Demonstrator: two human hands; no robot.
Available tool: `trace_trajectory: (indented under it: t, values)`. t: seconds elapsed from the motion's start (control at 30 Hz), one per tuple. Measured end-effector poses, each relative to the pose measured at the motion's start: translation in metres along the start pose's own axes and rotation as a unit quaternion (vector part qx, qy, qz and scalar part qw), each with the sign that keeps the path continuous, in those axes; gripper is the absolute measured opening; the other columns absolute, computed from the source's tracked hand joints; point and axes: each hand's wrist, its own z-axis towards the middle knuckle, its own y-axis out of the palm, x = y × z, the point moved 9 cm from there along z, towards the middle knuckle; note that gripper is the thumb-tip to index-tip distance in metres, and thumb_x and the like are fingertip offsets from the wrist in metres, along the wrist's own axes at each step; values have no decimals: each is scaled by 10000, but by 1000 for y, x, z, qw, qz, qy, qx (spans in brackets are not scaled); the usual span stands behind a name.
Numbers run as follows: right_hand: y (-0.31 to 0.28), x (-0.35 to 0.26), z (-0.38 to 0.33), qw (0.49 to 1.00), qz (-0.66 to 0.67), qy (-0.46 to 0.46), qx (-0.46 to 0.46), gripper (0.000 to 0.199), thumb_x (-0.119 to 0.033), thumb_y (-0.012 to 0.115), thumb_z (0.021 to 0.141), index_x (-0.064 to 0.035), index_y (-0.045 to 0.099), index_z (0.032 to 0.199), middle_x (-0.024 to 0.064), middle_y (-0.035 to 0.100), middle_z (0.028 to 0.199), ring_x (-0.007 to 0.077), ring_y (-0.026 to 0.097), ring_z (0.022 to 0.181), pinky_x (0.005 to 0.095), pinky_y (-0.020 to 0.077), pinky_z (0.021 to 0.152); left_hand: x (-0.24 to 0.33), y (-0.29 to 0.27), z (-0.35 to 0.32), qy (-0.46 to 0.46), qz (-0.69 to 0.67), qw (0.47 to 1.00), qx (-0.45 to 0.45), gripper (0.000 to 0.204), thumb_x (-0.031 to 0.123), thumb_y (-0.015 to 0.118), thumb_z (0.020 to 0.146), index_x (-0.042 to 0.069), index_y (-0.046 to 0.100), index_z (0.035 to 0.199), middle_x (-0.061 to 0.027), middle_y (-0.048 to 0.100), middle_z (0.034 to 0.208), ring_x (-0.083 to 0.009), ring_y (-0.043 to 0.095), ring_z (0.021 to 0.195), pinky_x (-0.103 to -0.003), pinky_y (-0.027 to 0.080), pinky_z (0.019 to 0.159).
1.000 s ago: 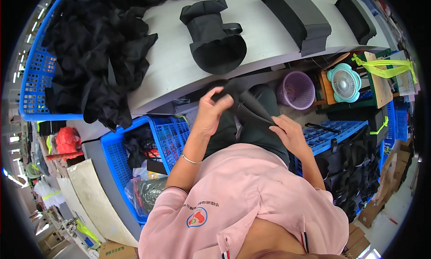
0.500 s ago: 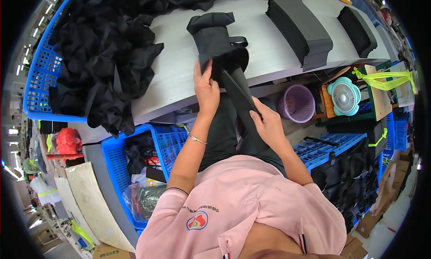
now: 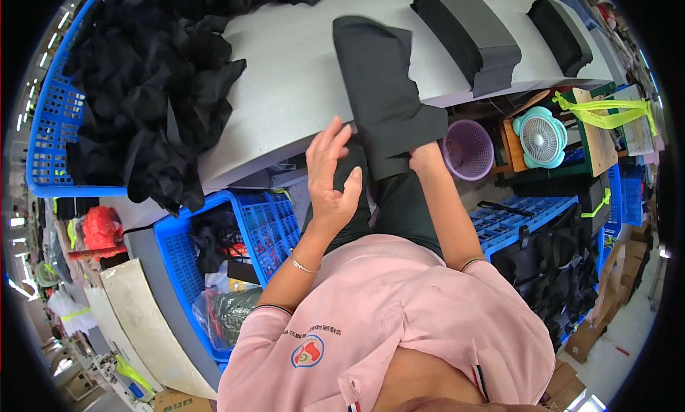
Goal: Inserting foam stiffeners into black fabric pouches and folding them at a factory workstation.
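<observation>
Matte black cloth (image 3: 378, 83), long and angular, is extended toward one o'clock over the pale tabletop (image 3: 285, 91). At the cloth's five o'clock, the right hand's (image 3: 425, 157) fingers are hidden; their grip cannot be told. At its seven, the left hand (image 3: 333, 183) is held open, fingers spread.

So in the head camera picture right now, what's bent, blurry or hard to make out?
In the head view, the pale grey table bows along its front edge and the picture's corners go black; also in the head view, the left hand looks slightly soft, perhaps from motion; and in the head view, the black cloth heap is so dark that separate pieces are hard to distinguish.
</observation>
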Motion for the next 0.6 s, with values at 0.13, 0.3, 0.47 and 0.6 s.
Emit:
trace_trajectory:
  t: [0.13,0.3,0.47,0.6]
  values:
    - [11,-11,-16,995,96,21,18,432,-194,641,958,-22,548,1343,103,647,1220,226,656,1054,399,570,891,3,20,-14,17,145,989,-16,845,18,696,717,60,378,1499,-179,285,1592,-349,307,1441,-420,401,1080]
    - [19,-14,-34,991,132,21,18,431,-230,660,942,-24,570,1309,111,657,1191,223,669,1025,399,586,870,7,19,-4,0,121,988,92,855,49,763,704,77,414,1484,-162,367,1531,-311,428,1300,-376,457,950]
    - [21,-17,-45,991,127,-26,10,349,-179,648,924,-6,622,1226,122,686,1119,209,700,956,332,616,781,11,17,0,-19,18,994,111,612,-162,638,723,99,662,1276,-58,562,1221,-126,555,882,-220,466,683]
    - [25,-7,-39,982,184,12,-40,347,-213,644,935,-19,615,1222,117,683,1099,204,697,925,330,612,761,17,23,-3,-12,-14,994,107,722,-241,528,675,112,655,1291,-74,561,1211,-173,591,991,-246,474,637]
